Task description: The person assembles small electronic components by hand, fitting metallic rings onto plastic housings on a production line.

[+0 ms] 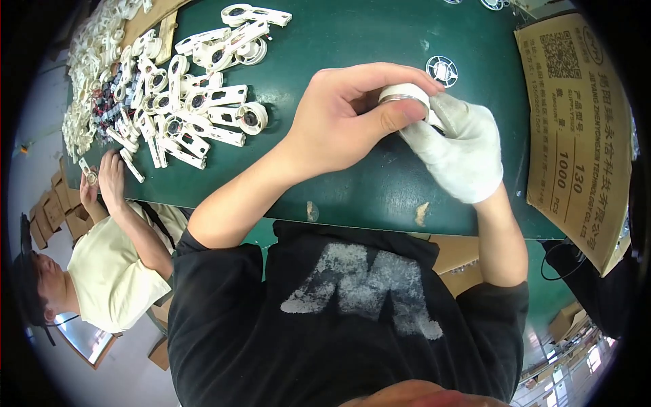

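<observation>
One round white part (405, 91) up in both hands over the green tabletop (366, 37), not set down — so this piece looks midway, though I can't see inside it. Bare left hand (332, 119): grip pinching the part, thumb on the near side, fingers over the top. Gloved right hand (461, 149): grip closed on the right side of it, fingertips partly hidden. Spoked disc (442, 71) lies loose just beyond the fingertips. Off to the left, lots of white round-headed parts with arms (224, 96) lie in a loose spread, bigger pile behind — can't tell which are finished, but plenty seems left if they aren't. Cardboard box (563, 129) stands at right, contents not visible. Co-worker's hand (112, 178) is by the pile's near edge, at far left.
</observation>
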`<move>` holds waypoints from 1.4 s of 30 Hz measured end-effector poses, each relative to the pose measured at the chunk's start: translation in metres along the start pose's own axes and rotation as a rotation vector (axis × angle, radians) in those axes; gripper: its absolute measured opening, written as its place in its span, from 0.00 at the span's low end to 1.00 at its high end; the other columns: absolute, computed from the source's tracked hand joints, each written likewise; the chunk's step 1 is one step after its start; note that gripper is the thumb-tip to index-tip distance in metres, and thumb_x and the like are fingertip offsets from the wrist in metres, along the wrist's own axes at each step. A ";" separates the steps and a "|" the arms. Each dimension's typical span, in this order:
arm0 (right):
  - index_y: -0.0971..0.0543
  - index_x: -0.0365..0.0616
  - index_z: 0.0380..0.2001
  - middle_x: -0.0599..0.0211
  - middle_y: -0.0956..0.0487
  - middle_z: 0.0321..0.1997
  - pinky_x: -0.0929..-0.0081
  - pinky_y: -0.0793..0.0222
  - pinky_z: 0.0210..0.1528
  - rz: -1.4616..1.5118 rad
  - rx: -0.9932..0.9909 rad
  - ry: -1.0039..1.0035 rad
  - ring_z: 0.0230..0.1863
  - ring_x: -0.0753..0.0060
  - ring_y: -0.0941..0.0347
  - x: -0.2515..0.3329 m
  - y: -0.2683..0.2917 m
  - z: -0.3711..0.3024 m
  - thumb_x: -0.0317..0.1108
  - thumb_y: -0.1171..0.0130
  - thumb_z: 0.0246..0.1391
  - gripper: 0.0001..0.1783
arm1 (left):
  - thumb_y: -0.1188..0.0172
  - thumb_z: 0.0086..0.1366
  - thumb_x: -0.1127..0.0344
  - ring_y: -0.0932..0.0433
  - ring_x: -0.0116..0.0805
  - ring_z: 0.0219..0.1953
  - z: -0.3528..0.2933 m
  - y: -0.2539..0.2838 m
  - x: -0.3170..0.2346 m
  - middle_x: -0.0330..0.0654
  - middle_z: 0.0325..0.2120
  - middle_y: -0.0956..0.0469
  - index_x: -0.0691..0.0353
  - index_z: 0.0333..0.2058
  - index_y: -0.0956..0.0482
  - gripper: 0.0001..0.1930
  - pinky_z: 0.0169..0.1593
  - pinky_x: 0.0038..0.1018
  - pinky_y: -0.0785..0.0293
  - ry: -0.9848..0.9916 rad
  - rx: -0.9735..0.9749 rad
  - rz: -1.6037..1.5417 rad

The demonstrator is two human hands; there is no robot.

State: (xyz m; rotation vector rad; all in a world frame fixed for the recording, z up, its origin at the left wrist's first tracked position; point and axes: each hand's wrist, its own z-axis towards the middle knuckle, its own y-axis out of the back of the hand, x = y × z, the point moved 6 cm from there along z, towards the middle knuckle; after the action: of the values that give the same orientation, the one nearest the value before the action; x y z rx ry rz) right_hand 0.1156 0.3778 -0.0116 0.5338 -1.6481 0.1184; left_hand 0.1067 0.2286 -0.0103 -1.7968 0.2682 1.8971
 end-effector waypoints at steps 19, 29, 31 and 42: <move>0.22 0.34 0.56 0.62 0.17 0.41 0.78 0.21 0.46 -0.221 -0.321 0.113 0.39 0.79 0.21 0.020 0.026 0.009 0.28 0.40 0.64 0.18 | 0.40 0.69 0.73 0.19 0.39 0.52 0.093 0.168 -0.065 0.52 0.54 0.22 0.76 0.66 0.35 0.28 0.56 0.26 0.22 0.113 -0.559 0.319; 0.19 0.41 0.50 0.63 0.17 0.35 0.70 0.22 0.43 -0.351 -0.285 0.225 0.33 0.65 0.19 0.019 0.017 0.004 0.35 0.38 0.61 0.16 | 0.41 0.70 0.63 0.17 0.46 0.50 0.023 0.194 -0.064 0.49 0.48 0.16 0.60 0.56 0.20 0.18 0.58 0.35 0.24 0.461 -0.260 1.500; 0.19 0.41 0.49 0.63 0.17 0.32 0.69 0.22 0.44 -0.378 -0.282 0.264 0.32 0.64 0.20 0.020 0.016 0.004 0.35 0.39 0.62 0.15 | 0.37 0.68 0.64 0.17 0.37 0.46 0.025 0.192 -0.068 0.45 0.44 0.15 0.60 0.53 0.18 0.16 0.55 0.31 0.23 0.407 -0.274 1.411; 0.28 0.42 0.62 0.55 0.26 0.62 0.54 0.34 0.66 -0.741 -0.377 0.537 0.63 0.45 0.31 0.035 0.026 0.010 0.36 0.27 0.46 0.39 | 0.33 0.62 0.71 0.19 0.33 0.33 0.058 0.028 -0.080 0.42 0.32 0.17 0.63 0.41 0.16 0.08 0.39 0.27 0.23 -0.180 -0.125 1.196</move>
State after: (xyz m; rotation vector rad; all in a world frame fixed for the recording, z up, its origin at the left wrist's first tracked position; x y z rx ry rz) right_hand 0.0941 0.3881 0.0261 0.7116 -0.8465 -0.5432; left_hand 0.0423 0.2145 0.0679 -1.6210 1.4276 2.8459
